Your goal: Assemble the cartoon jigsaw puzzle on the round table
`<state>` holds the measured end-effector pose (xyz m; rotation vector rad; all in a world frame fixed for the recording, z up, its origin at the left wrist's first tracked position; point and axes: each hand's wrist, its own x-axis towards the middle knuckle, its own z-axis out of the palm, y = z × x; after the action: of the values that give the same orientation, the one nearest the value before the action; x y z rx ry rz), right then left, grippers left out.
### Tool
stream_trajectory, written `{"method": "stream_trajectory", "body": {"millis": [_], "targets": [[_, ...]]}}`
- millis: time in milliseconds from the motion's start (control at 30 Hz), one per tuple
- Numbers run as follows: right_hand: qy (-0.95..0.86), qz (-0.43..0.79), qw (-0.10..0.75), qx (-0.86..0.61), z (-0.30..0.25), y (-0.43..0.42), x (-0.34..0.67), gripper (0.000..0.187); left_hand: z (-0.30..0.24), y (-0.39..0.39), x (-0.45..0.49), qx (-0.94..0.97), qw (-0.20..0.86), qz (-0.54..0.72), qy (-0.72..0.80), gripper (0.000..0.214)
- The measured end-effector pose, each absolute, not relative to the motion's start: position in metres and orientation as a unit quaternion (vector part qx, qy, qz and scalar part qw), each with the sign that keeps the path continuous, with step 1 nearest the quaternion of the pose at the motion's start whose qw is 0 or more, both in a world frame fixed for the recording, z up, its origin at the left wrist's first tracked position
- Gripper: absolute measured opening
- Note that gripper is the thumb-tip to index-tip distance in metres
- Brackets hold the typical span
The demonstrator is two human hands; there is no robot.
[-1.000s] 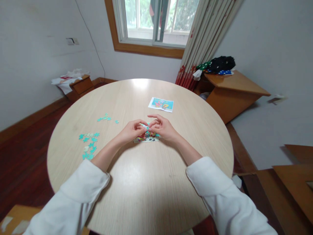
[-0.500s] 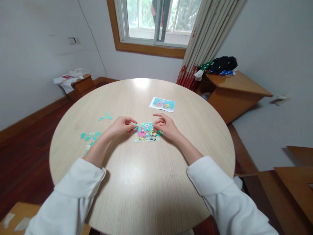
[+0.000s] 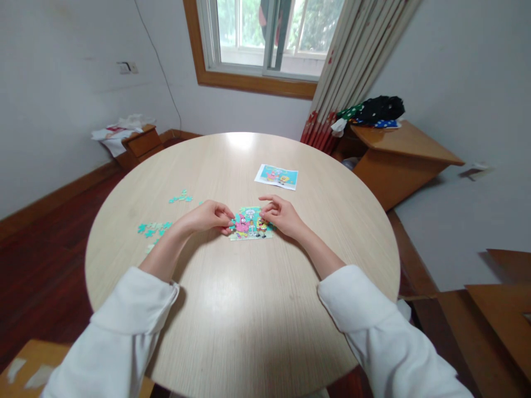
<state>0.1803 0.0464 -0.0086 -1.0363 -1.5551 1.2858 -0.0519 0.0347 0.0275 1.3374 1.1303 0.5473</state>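
A partly assembled jigsaw puzzle [image 3: 250, 225] with colourful cartoon figures lies flat in the middle of the table. At its left edge my left hand [image 3: 212, 216] pinches a small teal puzzle piece [image 3: 233, 223], mostly covered by the fingertips. My right hand [image 3: 282, 214] grips the puzzle's upper right edge with thumb and bent fingers, one finger raised above. Loose teal and pale puzzle pieces [image 3: 155, 228] lie beside my left forearm, partly hidden by it. A smaller group of pieces [image 3: 181, 197] sits farther back.
Behind the puzzle rests a printed reference picture [image 3: 276, 177] on the round wooden table [image 3: 249, 309]. Beyond the table stand a wooden cabinet [image 3: 404, 146] with dark cloth on it, a curtain [image 3: 352, 61] and a small stool-like box [image 3: 143, 145] with papers.
My left hand has moved slightly down and closer to the puzzle's left edge, bringing the teal piece against it. My right hand stays at the right edge. The view has shifted slightly.
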Motion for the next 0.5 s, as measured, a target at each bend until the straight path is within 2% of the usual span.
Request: {"method": "stream_trajectory", "body": {"millis": [500], "targets": [[-0.637, 0.512, 0.413, -0.400, -0.0106, 0.0474, 0.1798, 0.041, 0.0223, 0.0368, -0.0508, 0.561, 0.603, 0.192, 0.533, 0.019]]}}
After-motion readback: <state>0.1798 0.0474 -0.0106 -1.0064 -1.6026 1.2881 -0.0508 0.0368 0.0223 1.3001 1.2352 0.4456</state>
